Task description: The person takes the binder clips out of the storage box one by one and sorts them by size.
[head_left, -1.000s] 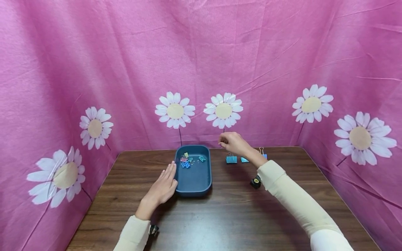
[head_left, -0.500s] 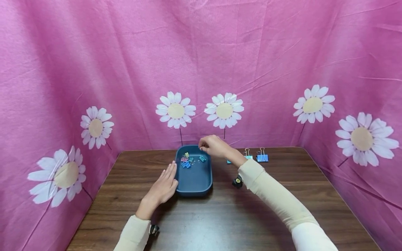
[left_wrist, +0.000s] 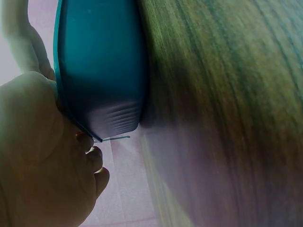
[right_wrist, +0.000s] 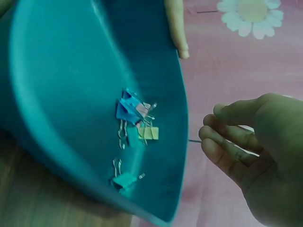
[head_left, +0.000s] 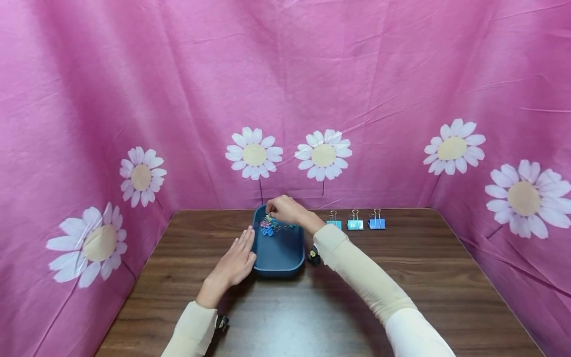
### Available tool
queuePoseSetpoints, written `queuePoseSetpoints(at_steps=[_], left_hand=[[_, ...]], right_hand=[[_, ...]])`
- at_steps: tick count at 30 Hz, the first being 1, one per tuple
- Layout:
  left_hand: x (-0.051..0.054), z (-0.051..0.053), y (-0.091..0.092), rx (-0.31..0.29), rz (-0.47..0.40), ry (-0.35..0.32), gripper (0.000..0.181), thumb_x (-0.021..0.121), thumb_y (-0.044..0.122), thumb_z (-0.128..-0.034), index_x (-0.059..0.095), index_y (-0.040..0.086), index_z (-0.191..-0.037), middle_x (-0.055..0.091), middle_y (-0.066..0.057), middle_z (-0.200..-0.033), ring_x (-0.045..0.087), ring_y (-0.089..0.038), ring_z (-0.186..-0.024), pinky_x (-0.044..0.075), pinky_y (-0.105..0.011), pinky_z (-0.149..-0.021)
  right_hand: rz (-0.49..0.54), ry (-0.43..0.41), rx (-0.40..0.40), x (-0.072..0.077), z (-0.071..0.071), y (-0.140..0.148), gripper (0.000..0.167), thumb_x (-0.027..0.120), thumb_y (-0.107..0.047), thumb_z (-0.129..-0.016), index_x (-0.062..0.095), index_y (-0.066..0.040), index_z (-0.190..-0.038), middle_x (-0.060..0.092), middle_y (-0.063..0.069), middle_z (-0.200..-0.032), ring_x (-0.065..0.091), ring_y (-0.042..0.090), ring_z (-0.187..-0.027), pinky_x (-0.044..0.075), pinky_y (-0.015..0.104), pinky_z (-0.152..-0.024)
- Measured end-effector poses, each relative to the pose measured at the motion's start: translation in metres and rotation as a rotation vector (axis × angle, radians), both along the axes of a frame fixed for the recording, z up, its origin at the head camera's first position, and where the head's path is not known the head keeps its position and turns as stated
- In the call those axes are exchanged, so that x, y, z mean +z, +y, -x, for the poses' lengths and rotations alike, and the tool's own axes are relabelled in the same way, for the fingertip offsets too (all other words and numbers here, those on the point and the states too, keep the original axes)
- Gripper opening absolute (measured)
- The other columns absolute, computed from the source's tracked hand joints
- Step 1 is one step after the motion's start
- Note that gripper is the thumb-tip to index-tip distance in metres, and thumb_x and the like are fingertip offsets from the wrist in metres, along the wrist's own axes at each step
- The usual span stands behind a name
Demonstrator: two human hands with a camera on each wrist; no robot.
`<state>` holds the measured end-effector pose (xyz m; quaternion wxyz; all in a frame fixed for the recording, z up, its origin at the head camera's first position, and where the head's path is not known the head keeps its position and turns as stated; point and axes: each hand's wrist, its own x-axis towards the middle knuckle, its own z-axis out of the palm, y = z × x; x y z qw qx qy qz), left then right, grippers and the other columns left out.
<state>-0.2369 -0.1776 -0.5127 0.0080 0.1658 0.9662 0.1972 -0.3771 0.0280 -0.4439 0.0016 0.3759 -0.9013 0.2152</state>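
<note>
Several small binder clips lie in a dark blue-green tray (head_left: 278,273). In the right wrist view, a blue clip (right_wrist: 127,111) and a yellow clip (right_wrist: 150,133) are bunched with a pink one; a green clip (right_wrist: 124,182) lies apart. My left hand (head_left: 234,263) rests along the tray's left side, fingers straight and touching its rim. Over the tray's far end hovers my right hand (head_left: 287,210), its fingers loosely bent. Nothing shows between its thumb and fingertips in the right wrist view, where it is apart from the clips.
Three larger binder clips stand in a row to the right of the tray: a teal clip (head_left: 333,225), a light-blue clip (head_left: 355,225) and a blue clip (head_left: 376,224). A pink flowered cloth (head_left: 285,99) hangs behind the wooden table (head_left: 392,277).
My right hand has moved left from near the larger clips to above the small clips in the tray. My left hand has stayed at the tray's side.
</note>
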Motion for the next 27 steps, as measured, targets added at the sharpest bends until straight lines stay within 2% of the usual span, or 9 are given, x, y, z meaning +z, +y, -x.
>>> queuePoseSetpoints(at_steps=[6,11,17,22,27], left_hand=[[0.001,0.000,0.001,-0.009,0.008,0.002,0.064,0.040,0.018,-0.1114,0.019,-0.006,-0.167,0.016,-0.022,-0.178,0.019,-0.036,-0.166,0.023,-0.054,-0.134],[0.002,0.001,0.001,-0.010,0.005,0.020,0.064,0.041,0.017,-0.1109,0.021,-0.008,-0.166,0.018,-0.023,-0.177,0.022,-0.039,-0.165,0.024,-0.056,-0.134],[0.003,0.001,0.001,-0.011,0.009,0.023,0.064,0.041,0.016,-0.1105,0.021,-0.008,-0.166,0.017,-0.023,-0.177,0.022,-0.039,-0.165,0.024,-0.056,-0.134],[0.002,0.001,0.001,-0.009,0.008,0.012,0.064,0.041,0.017,-0.1108,0.020,-0.007,-0.167,0.016,-0.022,-0.178,0.019,-0.036,-0.166,0.023,-0.055,-0.134],[0.001,0.001,0.000,-0.008,0.016,0.004,0.064,0.040,0.018,-0.1115,0.020,-0.006,-0.167,0.016,-0.020,-0.178,0.018,-0.035,-0.166,0.023,-0.055,-0.134]], right_hand=[[-0.049,-0.059,-0.032,-0.006,0.000,-0.015,0.017,0.064,-0.008,-0.103,0.080,-0.003,-0.110,0.077,0.008,-0.105,0.067,0.018,-0.089,0.062,0.036,-0.089],[-0.099,-0.057,-0.054,-0.011,0.002,-0.023,0.021,0.060,-0.007,-0.103,0.079,-0.003,-0.114,0.075,0.007,-0.106,0.065,0.016,-0.090,0.061,0.033,-0.089],[-0.132,-0.112,-0.087,-0.016,0.004,-0.030,0.022,0.061,-0.005,-0.103,0.077,-0.002,-0.116,0.075,0.009,-0.109,0.067,0.021,-0.093,0.062,0.036,-0.092],[-0.209,-0.161,-0.069,-0.028,0.003,-0.034,0.026,0.064,-0.011,-0.105,0.075,-0.005,-0.127,0.076,0.009,-0.121,0.070,0.020,-0.105,0.060,0.039,-0.102],[-0.280,-0.205,-0.050,-0.035,-0.002,-0.036,0.034,0.064,-0.010,-0.105,0.070,-0.009,-0.139,0.073,0.009,-0.132,0.067,0.021,-0.115,0.055,0.041,-0.112]])
